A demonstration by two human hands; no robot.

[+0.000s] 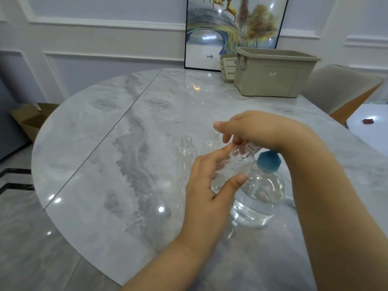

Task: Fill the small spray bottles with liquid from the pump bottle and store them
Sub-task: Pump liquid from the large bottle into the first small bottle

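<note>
My left hand [206,177] grips a small clear spray bottle [233,164], tilted above the marble table [126,164]. At the bottle's top, the fingers of my right hand [252,129] pinch its ribbed clear cap [252,147]. Just right of it stands the big clear bottle of liquid with a blue top [260,192]. Behind my hands two more small clear bottles stand upright with open necks, one [185,154] to the left and one [212,141] partly hidden by my fingers.
A beige storage bin [275,74] sits at the table's far right with a smaller beige basket [227,68] beside it. A framed picture [233,28] leans on the wall. A chair [344,89] stands at right, a cardboard box [29,118] on the floor at left.
</note>
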